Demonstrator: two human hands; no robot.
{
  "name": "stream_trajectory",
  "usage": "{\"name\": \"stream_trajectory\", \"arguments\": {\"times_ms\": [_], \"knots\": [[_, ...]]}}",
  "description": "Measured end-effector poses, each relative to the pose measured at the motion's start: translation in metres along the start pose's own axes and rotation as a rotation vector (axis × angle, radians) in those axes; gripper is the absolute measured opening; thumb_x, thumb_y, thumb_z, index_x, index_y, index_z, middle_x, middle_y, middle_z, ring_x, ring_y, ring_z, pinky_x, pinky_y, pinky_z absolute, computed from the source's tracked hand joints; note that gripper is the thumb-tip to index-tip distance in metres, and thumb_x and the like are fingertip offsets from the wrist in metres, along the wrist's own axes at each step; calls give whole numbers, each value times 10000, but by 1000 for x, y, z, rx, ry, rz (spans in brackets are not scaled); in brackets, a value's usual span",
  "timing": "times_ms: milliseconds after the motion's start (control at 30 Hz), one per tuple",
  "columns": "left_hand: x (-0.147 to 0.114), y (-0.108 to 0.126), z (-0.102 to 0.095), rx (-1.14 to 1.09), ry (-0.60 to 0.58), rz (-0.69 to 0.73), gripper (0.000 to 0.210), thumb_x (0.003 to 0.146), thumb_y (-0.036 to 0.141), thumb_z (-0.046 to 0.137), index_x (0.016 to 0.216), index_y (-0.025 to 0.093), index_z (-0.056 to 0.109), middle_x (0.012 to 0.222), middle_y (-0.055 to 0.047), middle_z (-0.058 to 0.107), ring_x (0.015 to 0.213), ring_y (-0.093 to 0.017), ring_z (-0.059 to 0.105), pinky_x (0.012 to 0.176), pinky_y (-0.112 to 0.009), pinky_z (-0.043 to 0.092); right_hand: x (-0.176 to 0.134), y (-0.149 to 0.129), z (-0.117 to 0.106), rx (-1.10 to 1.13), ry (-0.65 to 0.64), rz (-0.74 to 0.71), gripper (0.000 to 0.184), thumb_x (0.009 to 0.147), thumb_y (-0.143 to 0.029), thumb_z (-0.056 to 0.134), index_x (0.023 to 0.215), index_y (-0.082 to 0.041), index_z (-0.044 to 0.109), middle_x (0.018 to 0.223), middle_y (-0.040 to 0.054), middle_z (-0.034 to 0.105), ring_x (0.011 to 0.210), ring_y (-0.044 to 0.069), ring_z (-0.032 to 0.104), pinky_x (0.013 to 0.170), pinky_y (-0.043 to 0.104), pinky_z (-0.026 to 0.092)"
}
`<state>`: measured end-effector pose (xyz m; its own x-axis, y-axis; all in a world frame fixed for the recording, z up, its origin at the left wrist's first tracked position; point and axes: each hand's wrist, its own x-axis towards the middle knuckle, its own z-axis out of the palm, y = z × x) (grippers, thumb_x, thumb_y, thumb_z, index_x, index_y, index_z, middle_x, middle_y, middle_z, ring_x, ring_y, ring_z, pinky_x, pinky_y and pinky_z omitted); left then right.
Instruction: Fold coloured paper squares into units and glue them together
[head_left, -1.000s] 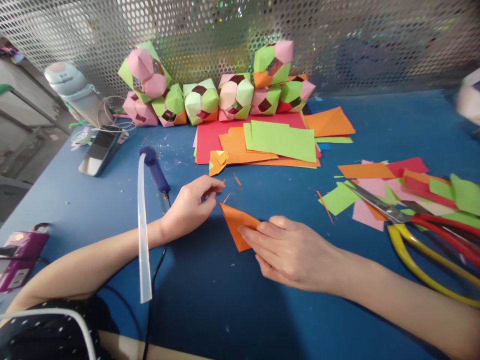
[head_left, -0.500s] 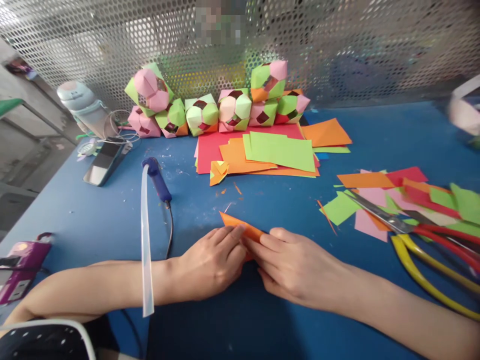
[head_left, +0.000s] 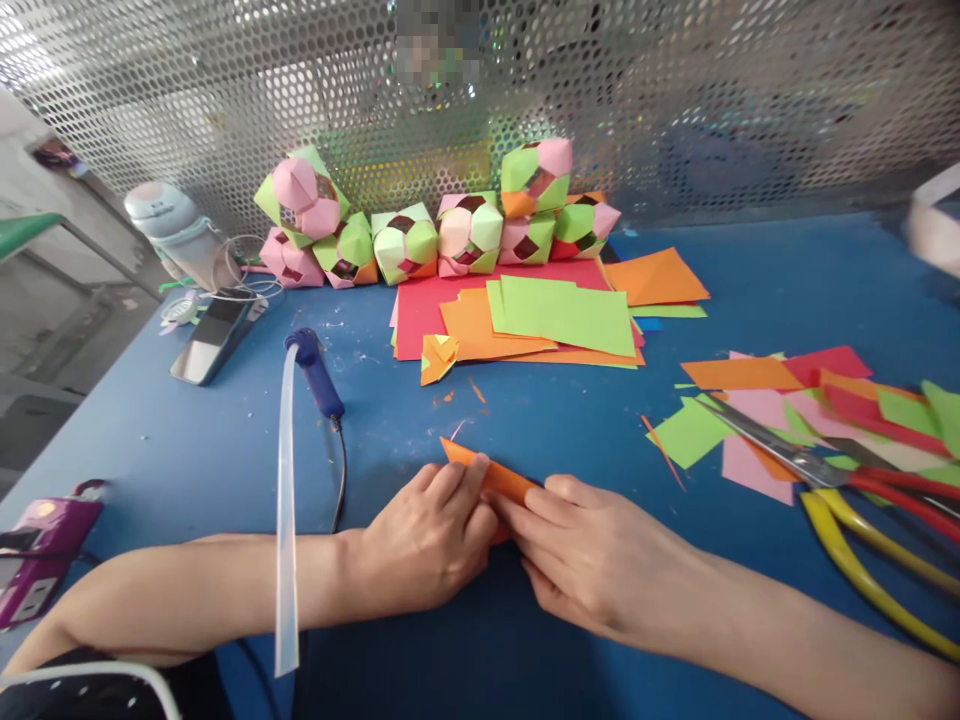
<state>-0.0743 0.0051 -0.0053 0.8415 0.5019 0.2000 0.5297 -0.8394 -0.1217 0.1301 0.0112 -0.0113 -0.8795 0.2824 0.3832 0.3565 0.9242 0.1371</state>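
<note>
A folded piece of orange paper lies low over the blue table between both hands. My left hand presses its fingertips on the paper's left part, where a pointed corner sticks out. My right hand grips the right end with bent fingers, its fingertips meeting those of the left. Part of the paper is hidden beneath the fingers. Beyond them sits a small folded orange and yellow paper piece, in front of stacked red, orange and green sheets.
Pink, green and orange paper balls line the metal mesh. A blue glue gun with a long glue stick lies left, near a phone and a bottle. Scissors rest on paper scraps at right. A purple power block is far left.
The camera view has tilted slightly, so everything sits a little lower. Both hands keep hold of the orange paper, with the left fingers shifted slightly along it.
</note>
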Motion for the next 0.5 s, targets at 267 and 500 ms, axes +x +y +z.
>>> {"name": "stream_trajectory", "arguments": {"times_ms": [267,500], "knots": [[0,2,0,44,65,-66,189,846,229,434,835,96,569,1103,-263,596,883,-303,590,636,-384,490,1,1,1,3,18,-10,142,792,-141,534,758,-134,671,913,116,682,710,193,534,650,359,383],[1,2,-5,79,45,-97,186,844,256,452,822,104,557,1188,-277,550,872,-294,573,639,-381,457,0,0,2,1,18,-2,153,808,-145,522,797,-125,673,936,118,678,719,189,530,671,354,369]]}}
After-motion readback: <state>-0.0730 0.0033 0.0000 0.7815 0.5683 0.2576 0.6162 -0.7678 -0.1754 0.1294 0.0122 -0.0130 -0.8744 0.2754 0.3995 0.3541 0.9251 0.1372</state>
